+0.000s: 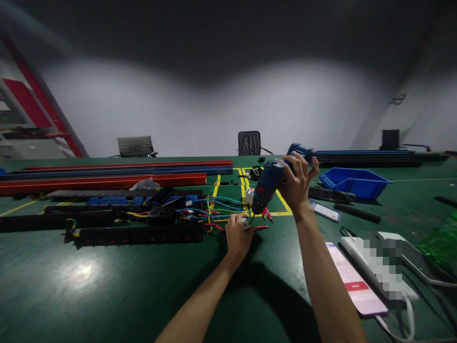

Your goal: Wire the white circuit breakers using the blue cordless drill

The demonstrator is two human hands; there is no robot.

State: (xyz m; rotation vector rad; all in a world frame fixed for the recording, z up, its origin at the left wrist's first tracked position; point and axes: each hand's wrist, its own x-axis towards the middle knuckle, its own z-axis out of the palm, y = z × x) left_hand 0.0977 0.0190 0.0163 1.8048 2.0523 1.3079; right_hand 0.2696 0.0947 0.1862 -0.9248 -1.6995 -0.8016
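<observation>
My right hand is wrapped round the handle of a blue cordless drill, which tilts nose-down with its bit pointing at the table. My left hand is closed on a small white block, mostly hidden by the fingers, and the bit's tip is at or just above it. Coloured wires in blue, green, yellow and red run from the left up to this spot. Red wire ends lie just right of the block. Behind the drill's nose sits another whitish piece.
Black power strips lie to the left, with long red and blue profiles behind. On the right are a blue bin, a black strip, a pink-screened phone and a white power bank with cables.
</observation>
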